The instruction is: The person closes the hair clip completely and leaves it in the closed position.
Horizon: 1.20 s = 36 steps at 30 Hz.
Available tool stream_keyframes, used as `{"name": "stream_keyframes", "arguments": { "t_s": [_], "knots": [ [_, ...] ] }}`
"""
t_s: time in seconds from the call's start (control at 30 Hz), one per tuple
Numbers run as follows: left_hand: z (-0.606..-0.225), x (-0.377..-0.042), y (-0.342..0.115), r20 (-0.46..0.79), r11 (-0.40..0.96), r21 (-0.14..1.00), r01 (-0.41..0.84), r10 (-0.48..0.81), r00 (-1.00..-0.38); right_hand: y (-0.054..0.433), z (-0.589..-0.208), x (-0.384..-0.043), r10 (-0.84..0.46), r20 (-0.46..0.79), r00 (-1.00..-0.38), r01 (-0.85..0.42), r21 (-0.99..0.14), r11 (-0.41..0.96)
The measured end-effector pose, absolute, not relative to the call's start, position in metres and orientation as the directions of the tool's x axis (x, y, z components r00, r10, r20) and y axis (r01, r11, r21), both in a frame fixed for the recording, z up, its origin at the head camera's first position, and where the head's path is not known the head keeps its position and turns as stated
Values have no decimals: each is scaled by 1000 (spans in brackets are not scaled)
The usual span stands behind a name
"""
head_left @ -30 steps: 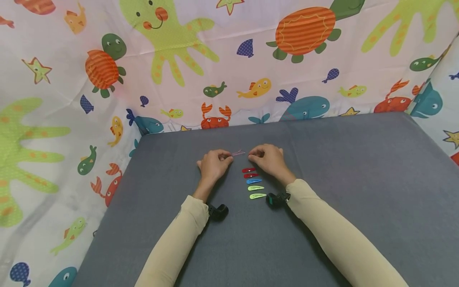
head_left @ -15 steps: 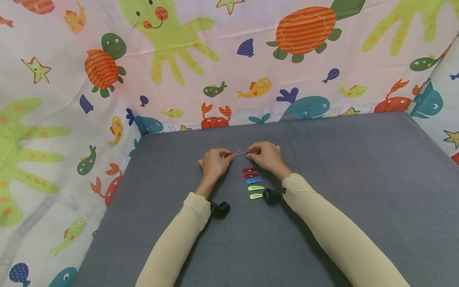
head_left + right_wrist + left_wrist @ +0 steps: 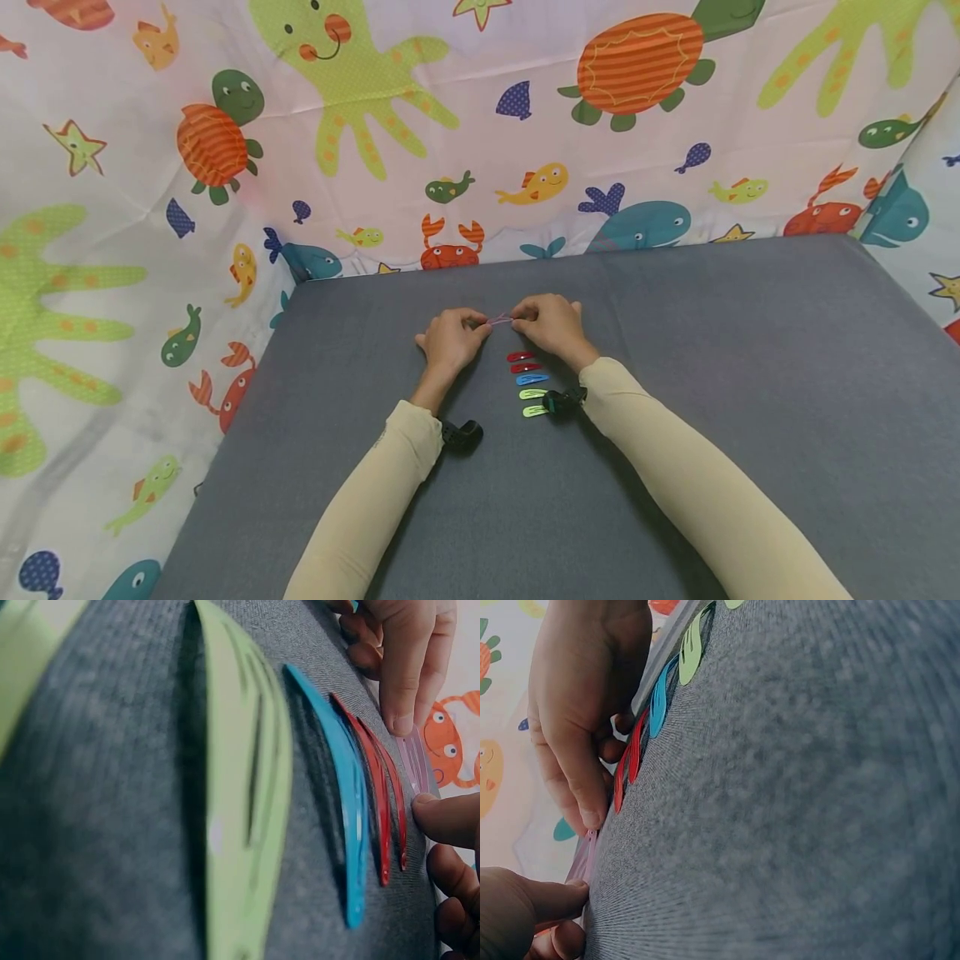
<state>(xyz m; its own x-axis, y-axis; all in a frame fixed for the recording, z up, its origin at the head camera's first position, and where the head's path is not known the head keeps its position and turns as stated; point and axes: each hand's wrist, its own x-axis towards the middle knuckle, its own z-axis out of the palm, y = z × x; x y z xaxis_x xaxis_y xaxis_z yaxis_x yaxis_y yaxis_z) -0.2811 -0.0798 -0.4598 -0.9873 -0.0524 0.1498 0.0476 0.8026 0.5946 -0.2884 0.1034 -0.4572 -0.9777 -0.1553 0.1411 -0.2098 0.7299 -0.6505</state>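
Note:
A pale pink snap hair clip [image 3: 499,319] is stretched between both hands near the middle of the table, its prongs slightly spread. My left hand [image 3: 452,340] pinches its left end between thumb and fingers. At the other end, the thumb and fingertips of my right hand [image 3: 551,323] pinch it too; the right wrist view shows the clip [image 3: 414,761] bridging the fingertips. Below it lies a column of snap clips: two red ones [image 3: 524,367], a blue one [image 3: 532,379] and two lime green ones [image 3: 534,393]. The wrist camera partly covers the green ones.
A grey cloth [image 3: 720,400] covers the table. Behind and to the left hangs a white curtain [image 3: 480,125] printed with sea animals. Black wrist cameras, such as the left one [image 3: 462,436], sit at the sleeve cuffs.
My right hand has moved left and slightly away from me, and now grips the pink clip's right end. My left hand has shifted slightly right. The other clips stay put.

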Motion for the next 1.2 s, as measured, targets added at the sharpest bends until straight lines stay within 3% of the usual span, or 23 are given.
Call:
{"name": "stream_keyframes", "arguments": {
  "t_s": [1.2],
  "knots": [
    [-459,-282,-78,150,799,599,48,-53,-987,101,-454,-293,-184,94,-978,-201,-649,734]
  ]
}}
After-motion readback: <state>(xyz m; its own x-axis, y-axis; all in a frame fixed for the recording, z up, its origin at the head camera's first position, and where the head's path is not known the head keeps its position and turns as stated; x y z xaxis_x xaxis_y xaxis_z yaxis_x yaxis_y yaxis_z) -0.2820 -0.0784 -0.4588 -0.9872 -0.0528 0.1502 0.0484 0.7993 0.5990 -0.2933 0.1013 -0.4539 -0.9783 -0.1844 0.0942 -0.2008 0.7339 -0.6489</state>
